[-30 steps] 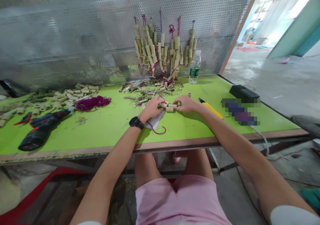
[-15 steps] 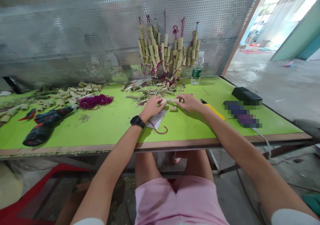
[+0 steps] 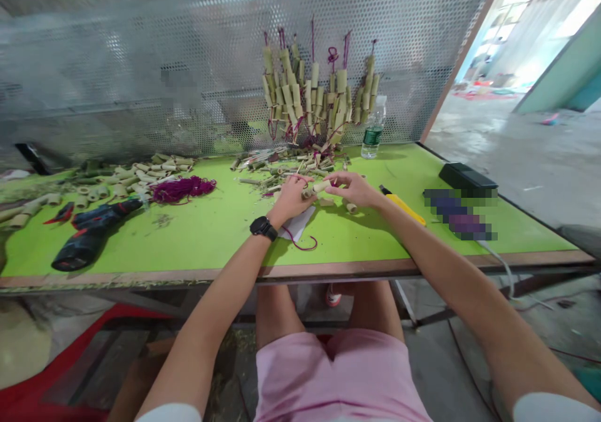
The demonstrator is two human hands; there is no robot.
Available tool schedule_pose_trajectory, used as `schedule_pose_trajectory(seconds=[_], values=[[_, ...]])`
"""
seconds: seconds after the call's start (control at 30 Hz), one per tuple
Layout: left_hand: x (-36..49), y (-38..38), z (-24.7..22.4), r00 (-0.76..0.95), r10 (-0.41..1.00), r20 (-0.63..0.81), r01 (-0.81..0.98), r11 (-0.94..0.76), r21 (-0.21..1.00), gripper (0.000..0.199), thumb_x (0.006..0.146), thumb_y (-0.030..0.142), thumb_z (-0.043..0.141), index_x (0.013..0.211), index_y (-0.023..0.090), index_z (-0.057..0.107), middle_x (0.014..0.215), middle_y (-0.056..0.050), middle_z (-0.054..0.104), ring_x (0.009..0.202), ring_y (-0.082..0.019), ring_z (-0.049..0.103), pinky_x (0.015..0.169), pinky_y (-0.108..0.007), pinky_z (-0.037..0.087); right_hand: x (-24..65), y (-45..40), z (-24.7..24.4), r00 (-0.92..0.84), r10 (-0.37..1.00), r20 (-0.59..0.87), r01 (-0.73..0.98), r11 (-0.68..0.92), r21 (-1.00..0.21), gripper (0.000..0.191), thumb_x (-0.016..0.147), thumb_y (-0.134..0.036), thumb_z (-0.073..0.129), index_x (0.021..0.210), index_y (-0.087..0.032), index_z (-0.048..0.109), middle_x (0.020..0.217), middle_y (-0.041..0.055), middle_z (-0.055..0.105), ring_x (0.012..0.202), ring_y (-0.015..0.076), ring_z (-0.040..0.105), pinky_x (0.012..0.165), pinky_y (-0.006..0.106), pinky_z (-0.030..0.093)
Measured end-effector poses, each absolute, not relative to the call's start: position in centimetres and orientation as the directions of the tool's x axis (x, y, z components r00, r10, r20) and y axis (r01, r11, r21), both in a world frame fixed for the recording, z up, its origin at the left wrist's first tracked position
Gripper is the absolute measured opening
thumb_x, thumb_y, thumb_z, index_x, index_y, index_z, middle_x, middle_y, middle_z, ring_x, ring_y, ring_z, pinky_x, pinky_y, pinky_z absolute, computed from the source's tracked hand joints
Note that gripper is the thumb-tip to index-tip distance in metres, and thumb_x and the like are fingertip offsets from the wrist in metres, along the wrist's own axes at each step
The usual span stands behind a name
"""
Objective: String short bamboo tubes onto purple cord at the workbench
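Observation:
My left hand, with a black watch at the wrist, is closed around a short bamboo tube over the table. The fingers of my right hand pinch a paler bamboo tube, tilted up to the right and end to end with the first. A purple cord shows by my left fingertips; whether it runs through the tubes is hidden. More of that cord curls on the green tabletop below, beside a white paper. Another bamboo piece lies under my right hand.
A yellow-handled cutter lies right of my hands, a black box beyond. To the left are a power drill, purple cord bundle and bamboo tubes. Behind, strung bamboo hangs on a mesh panel beside a bottle.
The bamboo tubes between my hands have tilted from nearly level, their right end now higher. My right hand has turned slightly, and purple cord now shows above my left fingers.

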State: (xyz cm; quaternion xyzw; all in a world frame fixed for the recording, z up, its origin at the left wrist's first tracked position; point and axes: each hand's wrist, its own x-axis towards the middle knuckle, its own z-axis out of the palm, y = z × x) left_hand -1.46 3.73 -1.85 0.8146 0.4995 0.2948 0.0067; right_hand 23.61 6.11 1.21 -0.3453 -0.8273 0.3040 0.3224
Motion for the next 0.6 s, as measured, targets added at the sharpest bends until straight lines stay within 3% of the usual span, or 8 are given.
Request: schedule_pose_trajectory(seconds=[0.27,0.6], values=[[-2.2,4.4,-2.1,0.232,0.872,0.431,0.870,-0.384,0.308,0.010,0.094,0.024,0.071,0.103,0.022,0.075,0.105,-0.012,0.074,0.105,-0.032,0.065,0.090,-0.043,0.051,23.9,7.2,1.0,-0.300,0.829,0.472,0.292,0.550,-0.782,0.043,0.099,-0.055,0.073,0.125,-0.021,0.074,0.096,0.0066,0.072,0.079,0.0181,0.064,0.069,0.031,0.056],[-2.7,5.0,-2.4,0.156,0.894,0.421,0.875,-0.323,0.360,0.020,0.090,0.020,0.068,0.105,0.022,0.080,0.098,-0.012,0.079,0.095,-0.032,0.070,0.088,-0.044,0.056,24.3,8.9,0.2,-0.001,0.878,0.479,0.299,0.457,-0.838,0.040,0.099,-0.039,0.072,0.133,-0.019,0.069,0.103,0.0088,0.075,0.085,0.0205,0.075,0.079,0.033,0.064]])
